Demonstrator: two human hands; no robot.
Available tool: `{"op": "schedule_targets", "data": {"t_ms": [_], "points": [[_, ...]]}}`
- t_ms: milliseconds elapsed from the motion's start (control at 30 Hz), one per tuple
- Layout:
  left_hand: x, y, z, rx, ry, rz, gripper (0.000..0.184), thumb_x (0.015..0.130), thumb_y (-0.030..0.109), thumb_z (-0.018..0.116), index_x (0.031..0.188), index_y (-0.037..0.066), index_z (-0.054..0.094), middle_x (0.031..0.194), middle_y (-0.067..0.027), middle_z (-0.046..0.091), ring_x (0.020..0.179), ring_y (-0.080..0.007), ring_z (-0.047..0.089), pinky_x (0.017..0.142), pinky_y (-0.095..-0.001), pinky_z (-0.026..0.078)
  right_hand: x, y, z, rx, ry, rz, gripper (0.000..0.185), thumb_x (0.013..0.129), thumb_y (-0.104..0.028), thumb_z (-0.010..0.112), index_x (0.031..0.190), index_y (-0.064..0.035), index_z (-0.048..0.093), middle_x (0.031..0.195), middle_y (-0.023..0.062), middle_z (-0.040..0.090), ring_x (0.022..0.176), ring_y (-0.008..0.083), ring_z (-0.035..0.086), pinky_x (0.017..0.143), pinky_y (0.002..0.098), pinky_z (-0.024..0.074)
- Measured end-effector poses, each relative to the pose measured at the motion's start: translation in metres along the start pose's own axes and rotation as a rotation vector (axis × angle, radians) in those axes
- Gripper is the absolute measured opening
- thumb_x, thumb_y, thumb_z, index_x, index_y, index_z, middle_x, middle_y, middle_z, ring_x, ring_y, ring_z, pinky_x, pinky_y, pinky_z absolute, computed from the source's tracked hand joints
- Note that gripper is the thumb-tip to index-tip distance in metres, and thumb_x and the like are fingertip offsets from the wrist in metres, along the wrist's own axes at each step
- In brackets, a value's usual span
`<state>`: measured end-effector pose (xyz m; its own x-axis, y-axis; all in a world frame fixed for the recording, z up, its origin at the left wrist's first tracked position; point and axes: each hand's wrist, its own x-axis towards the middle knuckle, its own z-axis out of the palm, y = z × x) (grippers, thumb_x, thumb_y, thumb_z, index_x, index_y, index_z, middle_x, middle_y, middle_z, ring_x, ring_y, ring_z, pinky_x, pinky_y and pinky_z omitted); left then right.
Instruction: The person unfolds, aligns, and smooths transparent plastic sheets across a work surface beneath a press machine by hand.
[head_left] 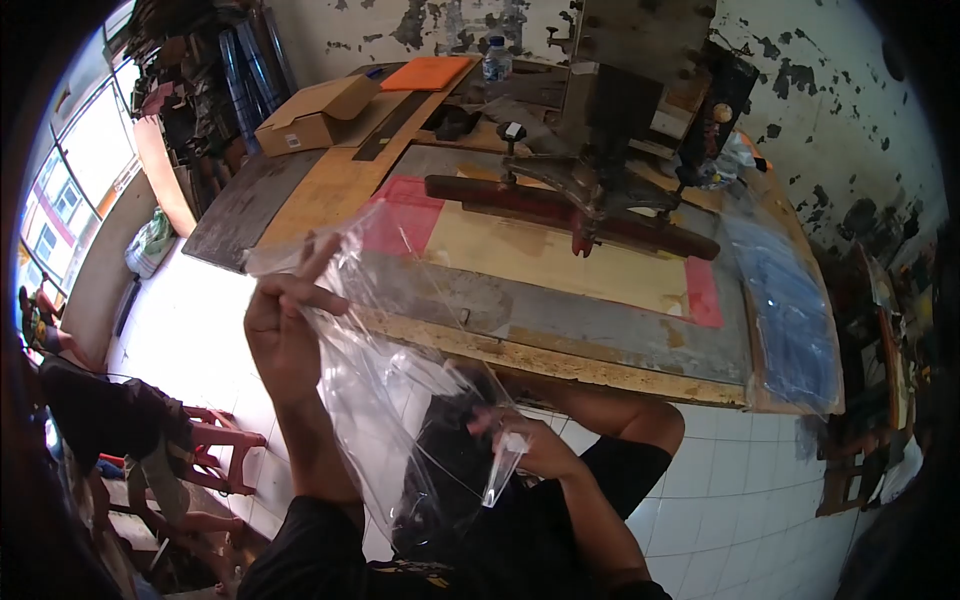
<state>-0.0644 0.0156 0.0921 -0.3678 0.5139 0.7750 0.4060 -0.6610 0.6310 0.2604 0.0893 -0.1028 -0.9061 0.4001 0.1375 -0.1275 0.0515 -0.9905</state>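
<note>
A transparent plastic sheet (pixel 365 380) hangs in front of my body, creased and shiny, between my two hands. My left hand (pixel 285 325) is raised at the table's front left, its fingers closed on the sheet's upper edge. Lower down, near my lap, my right hand (pixel 530 445) pinches a folded part of the plastic; its fingertips are a little blurred. Beyond the sheet, a pale yellow board (pixel 560 262) with pink ends lies on the grey metal plate (pixel 440 302). Over it hangs the dark press bar (pixel 660 232) of a machine, apart from both hands.
A pile of bluish plastic sheets (pixel 790 320) lies along the table's right edge. At the back stand a cardboard box (pixel 305 120), an orange sheet (pixel 425 73) and a water bottle (pixel 497 62). A red stool (pixel 225 440) and another person (pixel 110 400) are at left.
</note>
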Motion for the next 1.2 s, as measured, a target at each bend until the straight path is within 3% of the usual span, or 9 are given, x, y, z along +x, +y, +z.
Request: {"op": "schedule_targets", "data": {"t_ms": [67, 133, 333, 500, 633, 733, 800, 933, 1200], "points": [[0.003, -0.001, -0.021, 0.06, 0.101, -0.027, 0.031, 0.114, 0.034, 0.05, 0.106, 0.005, 0.059, 0.08, -0.0097, 0.075, 0.134, -0.0418, 0.063, 0.126, -0.0628, 0.023, -0.021, -0.01, -0.013, 0.123, 0.046, 0.046, 0.018, 0.098, -0.014, 0.078, 0.112, -0.0055, 0.072, 0.12, 0.0091, 0.073, 0.119, 0.0226, 0.068, 0.103, 0.0414, 0.0538], [0.01, -0.003, -0.032, 0.168, 0.124, 0.065, 0.03, 0.113, 0.032, 0.055, 0.105, 0.004, 0.061, 0.089, -0.0109, 0.073, 0.126, -0.0363, 0.068, 0.12, -0.0569, 0.035, -0.054, -0.024, -0.027, 0.417, 0.181, 0.09, 0.011, 0.099, -0.009, 0.076, 0.107, -0.003, 0.071, 0.095, 0.0053, 0.072, 0.08, 0.0141, 0.07, 0.071, 0.0294, 0.0569], [0.002, -0.002, 0.01, 0.619, 0.315, 0.232, 0.023, 0.1, 0.021, 0.075, 0.092, 0.0, 0.069, 0.097, -0.0115, 0.064, 0.093, -0.022, 0.061, 0.085, -0.0332, 0.049, -0.119, -0.069, -0.068, 0.201, 0.459, 0.155, 0.011, 0.101, -0.01, 0.073, 0.103, 0.0005, 0.071, 0.087, 0.0042, 0.069, 0.061, 0.007, 0.055, 0.054, 0.0222, 0.0426], [-0.006, -0.004, 0.059, 0.598, 0.358, 0.423, 0.035, 0.096, 0.039, 0.08, 0.086, 0.007, 0.07, 0.134, -0.0263, 0.063, 0.124, -0.0347, 0.063, 0.099, -0.0442, 0.049, -0.155, -0.099, -0.079, 0.008, 0.482, 0.544, 0.015, 0.101, -0.016, 0.074, 0.097, -0.0023, 0.071, 0.077, -0.0007, 0.067, 0.061, 0.0035, 0.052, 0.055, 0.022, 0.0417], [-0.014, 0.0, 0.083, 0.352, 0.182, 0.465, 0.032, 0.096, 0.035, 0.079, 0.096, 0.006, 0.065, 0.114, -0.0208, 0.077, 0.089, -0.0277, 0.076, 0.075, -0.0344, 0.059, -0.158, -0.112, -0.077, -0.16, 0.487, 0.695, 0.018, 0.102, -0.02, 0.073, 0.099, -0.0022, 0.072, 0.072, -0.0016, 0.066, 0.065, 0.0082, 0.058, 0.063, 0.027, 0.0495], [-0.015, 0.006, 0.091, 0.399, 0.114, 0.613, 0.029, 0.09, 0.031, 0.083, 0.096, 0.007, 0.068, 0.11, -0.0159, 0.078, 0.084, -0.0264, 0.077, 0.071, -0.0339, 0.06, -0.145, -0.149, -0.069, -0.664, 0.527, 0.561, 0.027, 0.101, -0.028, 0.074, 0.109, -0.0017, 0.072, 0.085, 0.0064, 0.072, 0.084, 0.0204, 0.069, 0.083, 0.0368, 0.055], [-0.016, 0.013, 0.103, 0.365, 0.102, 0.566, 0.028, 0.083, 0.031, 0.088, 0.096, 0.01, 0.075, 0.109, -0.0106, 0.078, 0.085, -0.0258, 0.077, 0.07, -0.0319, 0.059, -0.124, -0.172, -0.062, -0.995, 0.901, 0.182, 0.049, 0.097, -0.043, 0.077, 0.121, -0.0007, 0.07, 0.111, 0.0142, 0.073, 0.111, 0.0313, 0.068, 0.102, 0.0437, 0.05], [-0.012, 0.024, 0.112, 0.417, -0.171, 0.595, 0.029, 0.075, 0.027, 0.091, 0.098, 0.015, 0.08, 0.106, -0.0068, 0.077, 0.083, -0.0188, 0.075, 0.064, -0.0269, 0.054, -0.062, -0.211, -0.033, -1.033, 0.743, -0.297, 0.081, 0.087, -0.064, 0.079, 0.134, 0.001, 0.064, 0.137, 0.0168, 0.066, 0.129, 0.0376, 0.061, 0.11, 0.0452, 0.0464], [-0.019, 0.038, 0.123, 0.431, -0.269, 0.671, 0.031, 0.076, 0.028, 0.089, 0.103, 0.016, 0.078, 0.102, -0.0017, 0.076, 0.074, -0.0138, 0.072, 0.059, -0.0257, 0.05, 0.016, -0.246, -0.022, -0.931, 0.316, -0.354, 0.075, 0.08, -0.032, 0.093, 0.141, -0.0025, 0.062, 0.149, 0.0162, 0.06, 0.138, 0.0364, 0.057, 0.113, 0.0458, 0.0468]]}}
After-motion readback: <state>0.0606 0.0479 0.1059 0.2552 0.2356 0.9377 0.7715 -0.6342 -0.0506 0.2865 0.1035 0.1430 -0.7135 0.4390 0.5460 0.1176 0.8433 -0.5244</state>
